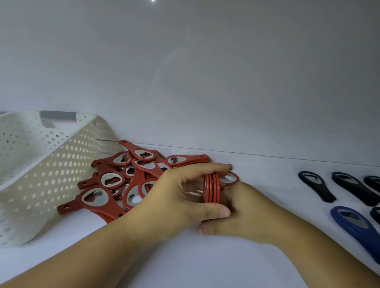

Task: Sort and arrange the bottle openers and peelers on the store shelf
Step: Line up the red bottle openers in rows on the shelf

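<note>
A heap of red bottle openers (117,178) lies on the white shelf (196,270) beside a tipped basket. My left hand (179,198) grips a small stack of red bottle openers (212,188) standing on edge, thumb below and fingers over the top. My right hand (247,214) presses against the stack's right side, its fingers curled behind it. To the right lie several black bottle openers (355,188) in a row and a blue bottle opener (358,229) nearer the front.
A cream perforated basket (28,171) lies tipped on its side at the left. The shelf's white back wall (213,77) rises right behind the openers. Bare shelf surface shows between the red heap and the black row.
</note>
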